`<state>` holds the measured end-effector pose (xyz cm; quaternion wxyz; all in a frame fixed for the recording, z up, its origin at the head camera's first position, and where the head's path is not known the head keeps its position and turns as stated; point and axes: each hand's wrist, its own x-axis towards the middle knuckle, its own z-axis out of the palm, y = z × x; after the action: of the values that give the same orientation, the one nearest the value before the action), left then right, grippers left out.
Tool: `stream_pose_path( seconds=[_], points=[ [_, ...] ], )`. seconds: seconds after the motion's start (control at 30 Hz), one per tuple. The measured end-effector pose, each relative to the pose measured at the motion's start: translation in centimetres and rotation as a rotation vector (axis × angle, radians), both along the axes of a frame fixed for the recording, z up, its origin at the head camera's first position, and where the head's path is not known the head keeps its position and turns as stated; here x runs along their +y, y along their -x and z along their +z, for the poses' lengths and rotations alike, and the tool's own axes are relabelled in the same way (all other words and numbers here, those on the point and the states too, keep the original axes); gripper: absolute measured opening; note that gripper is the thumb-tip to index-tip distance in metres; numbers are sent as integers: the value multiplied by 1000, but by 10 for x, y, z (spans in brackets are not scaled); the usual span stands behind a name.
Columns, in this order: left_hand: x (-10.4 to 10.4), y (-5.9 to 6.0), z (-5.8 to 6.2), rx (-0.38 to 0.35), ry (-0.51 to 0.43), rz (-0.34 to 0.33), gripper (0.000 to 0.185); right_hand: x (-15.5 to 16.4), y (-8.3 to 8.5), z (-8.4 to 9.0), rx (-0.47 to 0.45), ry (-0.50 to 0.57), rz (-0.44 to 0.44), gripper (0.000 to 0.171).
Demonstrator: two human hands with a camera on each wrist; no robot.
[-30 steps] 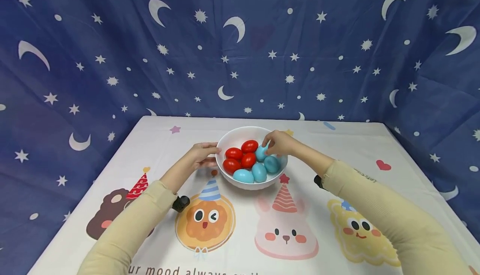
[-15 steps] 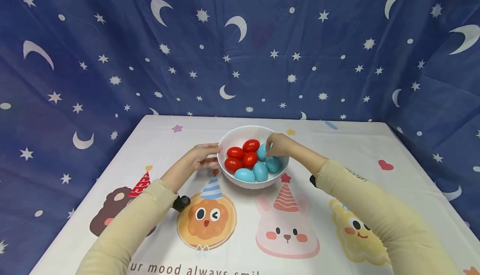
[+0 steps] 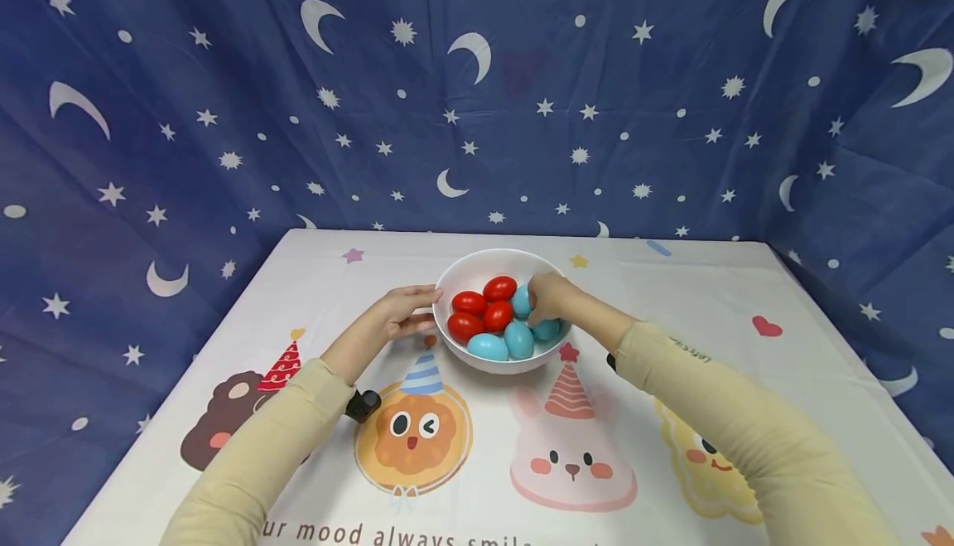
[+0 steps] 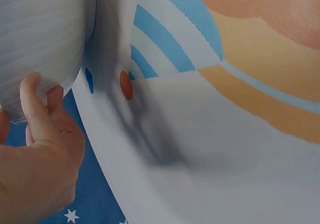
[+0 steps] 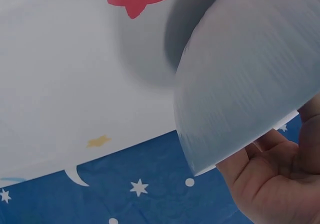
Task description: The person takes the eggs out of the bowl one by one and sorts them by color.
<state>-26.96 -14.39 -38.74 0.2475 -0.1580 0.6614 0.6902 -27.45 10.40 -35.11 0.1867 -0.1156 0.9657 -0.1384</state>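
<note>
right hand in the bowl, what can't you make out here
- Head view: the right hand covers part of the blue eggs, so its grip and their count are hidden.
- Right wrist view: the bowl wall blocks the fingers.
- Left wrist view: the left hand touches the bowl; the eggs are out of sight.

sleeves (image 3: 261, 463): pale yellow, long | wrist cameras (image 3: 363, 404): black | right sleeve: small dark lettering

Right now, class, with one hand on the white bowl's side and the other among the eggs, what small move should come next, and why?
Probably lift the pale blue egg straight up out of the white bowl. The right hand curls over it, seemingly gripping it, while the left hand rests against the rim, steadying it, and the glossy red eggs crowd close beside.
</note>
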Motion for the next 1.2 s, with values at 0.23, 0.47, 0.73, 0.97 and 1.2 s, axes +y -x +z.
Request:
stream_pose_path(
  seconds=[0.23, 0.47, 0.73, 0.97, 1.2],
  points=[
    [0, 0, 0, 0, 6, -1, 49, -3, -5, -1, 17, -33, 47, 25],
    [0, 1, -2, 8, 2, 1, 50, -4, -8, -2, 49, -47, 59, 26],
    [-1, 0, 1, 3, 4, -2, 50, -4, -9, 2, 74, -52, 84, 25],
    [2, 4, 7, -6, 71, 20, 49, -1, -7, 8, 98, -30, 96, 25],
    [2, 7, 13, 27, 117, 9, 47, 5, -6, 13, 96, 34, 90, 25]
  ],
)
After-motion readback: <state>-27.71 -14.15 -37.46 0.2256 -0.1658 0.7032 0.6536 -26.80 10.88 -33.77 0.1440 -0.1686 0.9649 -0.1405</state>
